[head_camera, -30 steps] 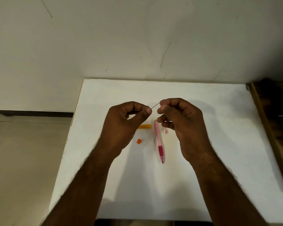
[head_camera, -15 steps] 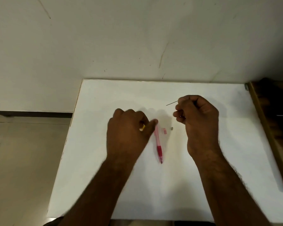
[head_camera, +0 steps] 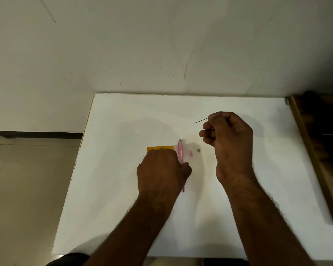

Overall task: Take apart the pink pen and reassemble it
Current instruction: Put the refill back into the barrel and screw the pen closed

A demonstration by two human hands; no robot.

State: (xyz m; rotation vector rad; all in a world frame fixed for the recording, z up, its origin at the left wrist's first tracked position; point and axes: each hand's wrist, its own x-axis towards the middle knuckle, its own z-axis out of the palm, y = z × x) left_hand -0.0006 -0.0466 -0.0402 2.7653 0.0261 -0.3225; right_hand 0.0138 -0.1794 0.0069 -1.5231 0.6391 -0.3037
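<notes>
The pink pen barrel (head_camera: 180, 151) lies lengthwise on the white table (head_camera: 123, 189), its tip toward me. My left hand (head_camera: 161, 169) rests on the table with its thumb and fingers closed around the barrel's middle, hiding the dark pink grip. My right hand (head_camera: 229, 139) hovers to the right, pinching a thin dark refill (head_camera: 201, 120) whose end sticks out to the left. A small pink piece (head_camera: 191, 153) and a tiny grey part (head_camera: 198, 150) lie between the pen and my right hand.
An orange pen section (head_camera: 160, 148) lies just left of the pink barrel, partly under my left hand. A dark wooden piece of furniture (head_camera: 315, 150) borders the table on the right. The wall stands right behind the table's far edge.
My hands have parted. The left hand dropped to the table and moved onto the pink barrel; the right hand carried the thin refill off to the right.
</notes>
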